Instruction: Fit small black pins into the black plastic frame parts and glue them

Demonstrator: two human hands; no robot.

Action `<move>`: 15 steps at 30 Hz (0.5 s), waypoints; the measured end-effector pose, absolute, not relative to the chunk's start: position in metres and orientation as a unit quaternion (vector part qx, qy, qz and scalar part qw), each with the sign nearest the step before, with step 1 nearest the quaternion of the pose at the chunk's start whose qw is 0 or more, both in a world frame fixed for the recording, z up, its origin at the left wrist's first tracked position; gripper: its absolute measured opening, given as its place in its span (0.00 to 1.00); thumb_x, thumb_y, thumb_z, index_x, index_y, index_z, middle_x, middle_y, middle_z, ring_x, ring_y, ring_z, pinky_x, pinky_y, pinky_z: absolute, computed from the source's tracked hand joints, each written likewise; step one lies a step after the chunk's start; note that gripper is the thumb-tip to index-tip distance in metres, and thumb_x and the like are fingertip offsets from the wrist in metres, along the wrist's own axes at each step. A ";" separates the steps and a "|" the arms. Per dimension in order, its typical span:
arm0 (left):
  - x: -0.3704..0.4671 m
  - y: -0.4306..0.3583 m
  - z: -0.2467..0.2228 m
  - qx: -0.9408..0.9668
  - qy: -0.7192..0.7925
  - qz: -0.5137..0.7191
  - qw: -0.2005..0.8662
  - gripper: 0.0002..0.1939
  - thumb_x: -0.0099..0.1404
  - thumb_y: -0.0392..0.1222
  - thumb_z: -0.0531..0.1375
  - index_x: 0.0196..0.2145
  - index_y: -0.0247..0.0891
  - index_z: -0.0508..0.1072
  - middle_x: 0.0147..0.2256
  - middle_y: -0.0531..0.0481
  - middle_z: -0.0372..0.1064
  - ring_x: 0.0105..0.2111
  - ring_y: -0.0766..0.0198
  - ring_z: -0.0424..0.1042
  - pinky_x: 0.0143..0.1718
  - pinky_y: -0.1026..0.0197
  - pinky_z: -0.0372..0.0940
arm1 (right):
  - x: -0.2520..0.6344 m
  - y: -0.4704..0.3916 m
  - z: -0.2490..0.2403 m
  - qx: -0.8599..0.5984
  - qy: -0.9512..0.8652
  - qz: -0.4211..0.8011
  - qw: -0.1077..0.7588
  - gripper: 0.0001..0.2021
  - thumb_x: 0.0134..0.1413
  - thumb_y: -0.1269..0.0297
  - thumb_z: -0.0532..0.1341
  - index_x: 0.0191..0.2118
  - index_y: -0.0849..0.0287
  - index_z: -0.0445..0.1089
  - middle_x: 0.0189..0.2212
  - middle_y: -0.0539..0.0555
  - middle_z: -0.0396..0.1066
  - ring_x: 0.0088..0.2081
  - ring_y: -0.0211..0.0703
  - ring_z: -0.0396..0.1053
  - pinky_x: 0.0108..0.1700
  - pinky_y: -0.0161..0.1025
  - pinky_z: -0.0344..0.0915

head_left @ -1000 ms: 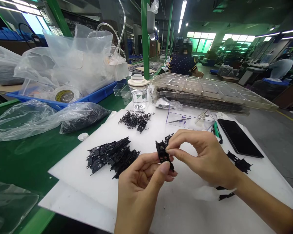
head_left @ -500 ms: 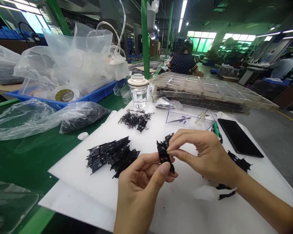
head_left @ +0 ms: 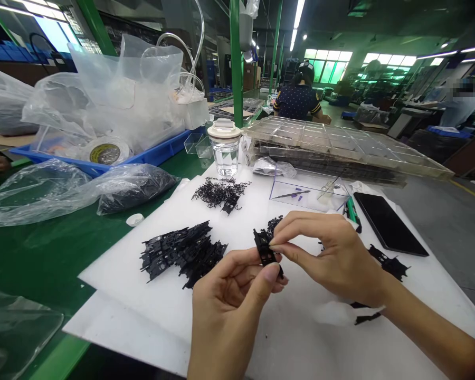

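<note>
Between the thumb and fingers of my left hand (head_left: 228,303) is a small black plastic part (head_left: 263,248), a slim frame with holes in it, held tilted above the white board. My right hand (head_left: 334,256) pinches at the upper right edge of this part, thumb and forefinger pressed together. Whatever lies between those fingertips is hidden. To the left is a heap of similar black frames (head_left: 178,250). Farther back lies a tangle of thin black pieces (head_left: 217,194). A pile of tiny black bits (head_left: 275,224) shows partly behind my right hand.
The white board (head_left: 122,301) covers the bench. Behind stand a lidded water cup (head_left: 225,148), clear divided trays (head_left: 324,138) and a blue tray (head_left: 158,154) of plastic bags. A black phone (head_left: 388,221) lies right, beside more black frames (head_left: 391,264). A co-worker (head_left: 298,97) sits beyond.
The black part has turned slightly in my left hand, with my right fingertips still at its edge. Part of another person's hand has come into view at the far left edge.
</note>
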State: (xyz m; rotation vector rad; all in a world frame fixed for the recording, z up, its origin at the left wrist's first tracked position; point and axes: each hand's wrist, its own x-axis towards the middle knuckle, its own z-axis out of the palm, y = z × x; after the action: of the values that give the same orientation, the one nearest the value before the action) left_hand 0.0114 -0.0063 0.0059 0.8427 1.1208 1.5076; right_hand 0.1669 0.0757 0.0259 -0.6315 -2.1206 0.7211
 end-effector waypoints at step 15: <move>0.009 -0.006 0.005 0.357 0.481 0.618 0.509 0.03 0.63 0.40 0.69 0.36 0.41 0.83 0.27 0.54 0.81 0.27 0.70 0.78 0.31 0.76 0.70 | 0.164 0.076 0.025 -0.276 -0.772 0.408 0.401 0.03 0.58 0.71 0.68 0.33 0.59 0.78 0.32 0.53 0.78 0.35 0.40 0.74 0.39 0.38 0.71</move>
State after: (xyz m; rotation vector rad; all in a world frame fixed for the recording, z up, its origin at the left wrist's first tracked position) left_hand 0.0090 -0.0057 0.0051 0.8608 1.1588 1.4900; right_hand 0.1641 0.0762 0.0254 -0.6984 -1.9529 1.0309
